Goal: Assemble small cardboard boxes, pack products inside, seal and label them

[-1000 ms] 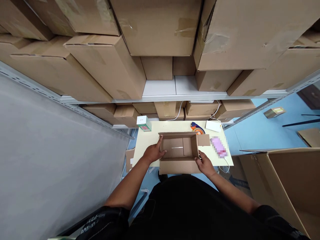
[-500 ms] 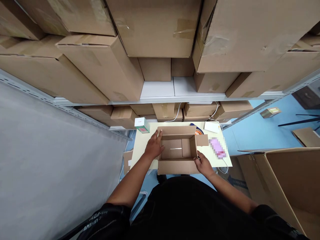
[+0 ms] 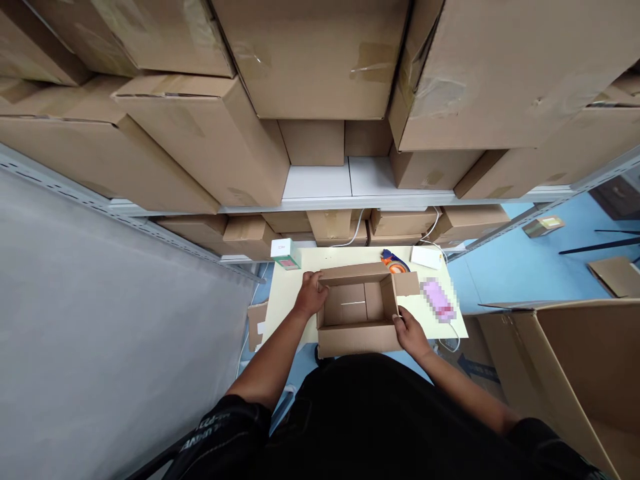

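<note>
At the table's near edge, an open box (image 3: 357,312) sits between both hands, its near flap (image 3: 361,341) jutting past the table (image 3: 291,287) toward the body. Left hand (image 3: 311,295) pinches the box's far left corner, thumb over the rim; right hand (image 3: 410,331) holds the right wall near its near corner. Whether the box rests or is lifted, I cannot tell. With that overhang, a loosened grip could let it tip nearward. A bright slit shows in its floor, so pressing down might spread the bottom if it is unsealed beneath. Pushed far, the box could bump the tape (image 3: 397,263); pushed right, its right flap (image 3: 407,283) could nudge the pink thing (image 3: 438,300).
</note>
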Available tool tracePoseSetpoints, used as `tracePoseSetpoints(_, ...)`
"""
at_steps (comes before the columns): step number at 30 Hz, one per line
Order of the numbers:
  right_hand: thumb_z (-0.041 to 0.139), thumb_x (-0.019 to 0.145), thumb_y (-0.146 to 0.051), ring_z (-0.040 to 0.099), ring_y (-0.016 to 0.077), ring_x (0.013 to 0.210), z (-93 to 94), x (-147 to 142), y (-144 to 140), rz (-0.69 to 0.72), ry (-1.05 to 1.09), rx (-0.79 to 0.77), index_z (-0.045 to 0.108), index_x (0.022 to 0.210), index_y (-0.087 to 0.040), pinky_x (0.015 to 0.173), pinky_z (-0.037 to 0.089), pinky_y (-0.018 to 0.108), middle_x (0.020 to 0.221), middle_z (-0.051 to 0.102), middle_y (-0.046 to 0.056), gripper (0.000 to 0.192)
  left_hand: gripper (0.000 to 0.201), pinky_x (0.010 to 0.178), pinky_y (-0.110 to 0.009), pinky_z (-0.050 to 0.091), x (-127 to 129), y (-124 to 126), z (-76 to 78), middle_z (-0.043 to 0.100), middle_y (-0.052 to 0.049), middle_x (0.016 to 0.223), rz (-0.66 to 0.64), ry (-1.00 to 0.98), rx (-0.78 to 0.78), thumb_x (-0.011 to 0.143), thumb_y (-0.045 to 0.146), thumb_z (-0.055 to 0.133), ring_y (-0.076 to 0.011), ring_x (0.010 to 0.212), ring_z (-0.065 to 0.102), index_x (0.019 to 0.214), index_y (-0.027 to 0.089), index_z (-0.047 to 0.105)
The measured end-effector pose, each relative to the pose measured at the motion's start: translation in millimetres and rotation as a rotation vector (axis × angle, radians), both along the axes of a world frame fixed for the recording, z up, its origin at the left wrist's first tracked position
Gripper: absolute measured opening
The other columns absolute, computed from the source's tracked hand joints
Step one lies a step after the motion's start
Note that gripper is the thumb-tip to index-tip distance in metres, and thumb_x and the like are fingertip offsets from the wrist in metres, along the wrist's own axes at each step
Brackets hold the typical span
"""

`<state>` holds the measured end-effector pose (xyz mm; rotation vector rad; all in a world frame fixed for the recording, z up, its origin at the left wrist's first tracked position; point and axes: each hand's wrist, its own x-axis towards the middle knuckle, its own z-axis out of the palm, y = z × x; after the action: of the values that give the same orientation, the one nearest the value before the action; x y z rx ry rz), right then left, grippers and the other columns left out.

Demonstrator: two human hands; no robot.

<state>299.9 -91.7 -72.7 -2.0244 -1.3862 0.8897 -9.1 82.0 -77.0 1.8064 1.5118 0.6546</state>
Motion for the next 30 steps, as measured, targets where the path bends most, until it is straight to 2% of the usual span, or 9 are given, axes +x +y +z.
tracePoseSetpoints(2, 0.04, 0.098, -0.044, 0.069, 0.0289, 0.111, 4.8, -1, 3, -0.012, 0.006, -0.027, 0.065, 0.127, -0.017, 0.099, 0.052, 0.042, 0.118, 0.074, 0.013, 0.047, 0.048, 0.116, -0.041, 0.042, 1, -5, 2.7, 0.049, -0.013, 0.13, 0.057, -0.049, 0.041, 0.083, 0.021, 0.064, -0.0249, 0.125, 0.056, 0.131, 0.016, 0.059)
tracePoseSetpoints(5, 0.04, 0.096, -0.041, 0.07, 0.0288, 0.108, 8.6, -1, 6, -0.047, -0.012, -0.066, 0.068, 0.125, -0.019, 0.095, 0.052, 0.039, 0.114, 0.076, 0.012, 0.047, 0.06, 0.124, -0.045, 0.033, -2, -24, 8.0, 0.048, -0.013, 0.142, 0.093, -0.101, 0.069, 0.084, 0.022, 0.064, -0.027, 0.14, 0.045, 0.142, 0.018, 0.05)
tracePoseSetpoints(10, 0.04, 0.093, -0.041, 0.072, 0.0274, 0.095, 10.5, -1, 11, -0.063, -0.033, -0.17, 0.072, 0.118, -0.02, 0.082, 0.052, 0.034, 0.1, 0.078, 0.01, 0.045, 0.078, 0.127, -0.047, 0.027, -14, -80, 11.2, 0.039, -0.017, 0.158, 0.179, -0.085, -0.05, 0.082, 0.026, 0.067, -0.0306, 0.151, 0.035, 0.154, 0.015, 0.038)
tracePoseSetpoints(12, 0.04, 0.092, -0.04, 0.071, 0.0262, 0.09, 12.0, 0, 13, -0.036, -0.026, -0.154, 0.074, 0.107, -0.021, 0.077, 0.05, 0.032, 0.093, 0.077, 0.008, 0.042, 0.071, 0.122, -0.048, 0.034, -16, -100, 12.0, 0.046, -0.018, 0.155, 0.26, -0.108, -0.215, 0.084, 0.031, 0.065, -0.032, 0.145, 0.044, 0.151, 0.015, 0.043)
tracePoseSetpoints(14, 0.04, 0.091, -0.038, 0.07, 0.0252, 0.083, 14.4, 0, 17, -0.006, -0.026, -0.128, 0.073, 0.096, -0.021, 0.072, 0.048, 0.03, 0.085, 0.076, 0.007, 0.038, 0.059, 0.113, -0.046, 0.044, -14, -113, 14.5, 0.057, -0.015, 0.148, 0.277, -0.185, -0.374, 0.089, 0.033, 0.059, -0.0306, 0.133, 0.057, 0.145, 0.018, 0.05)
tracePoseSetpoints(16, 0.04, 0.09, -0.036, 0.068, 0.0243, 0.077, 18.0, 2, 22, 0.033, -0.037, -0.103, 0.071, 0.088, -0.021, 0.07, 0.046, 0.03, 0.079, 0.073, 0.006, 0.035, 0.051, 0.105, -0.041, 0.049, -10, -119, 18.6, 0.065, -0.011, 0.14, 0.272, -0.258, -0.449, 0.09, 0.031, 0.055, -0.028, 0.123, 0.065, 0.14, 0.021, 0.054)
tracePoseSetpoints(19, 0.039, 0.09, -0.036, 0.065, 0.0239, 0.072, 25.7, 8, 33, 0.105, -0.052, -0.074, 0.071, 0.084, -0.022, 0.068, 0.045, 0.03, 0.072, 0.07, 0.005, 0.035, 0.05, 0.102, -0.038, 0.05, -1, -124, 25.7, 0.069, -0.008, 0.135, 0.307, -0.293, -0.41, 0.089, 0.028, 0.053, -0.0261, 0.121, 0.066, 0.138, 0.022, 0.056)
tracePoseSetpoints(23, 0.04, 0.094, -0.04, 0.068, 0.0251, 0.074, 35.6, 25, 48, 0.211, -0.043, -0.043, 0.073, 0.091, -0.024, 0.07, 0.046, 0.031, 0.073, 0.071, 0.005, 0.037, 0.048, 0.102, -0.039, 0.05, 14, -140, 33.6, 0.069, -0.007, 0.134, 0.388, -0.233, -0.31, 0.089, 0.024, 0.05, -0.0258, 0.122, 0.064, 0.135, 0.022, 0.059)
tracePoseSetpoints(30, 0.042, 0.097, -0.049, 0.073, 0.0289, 0.096, 43.0, 55, 67, 0.418, 0.051, -0.031, 0.074, 0.112, -0.024, 0.081, 0.053, 0.035, 0.1, 0.079, 0.008, 0.043, 0.048, 0.095, -0.038, 0.052, 47, -190, 50.1, 0.072, -0.007, 0.127, 0.582, -0.173, -0.226, 0.089, 0.022, 0.044, -0.0259, 0.115, 0.067, 0.134, 0.021, 0.061)
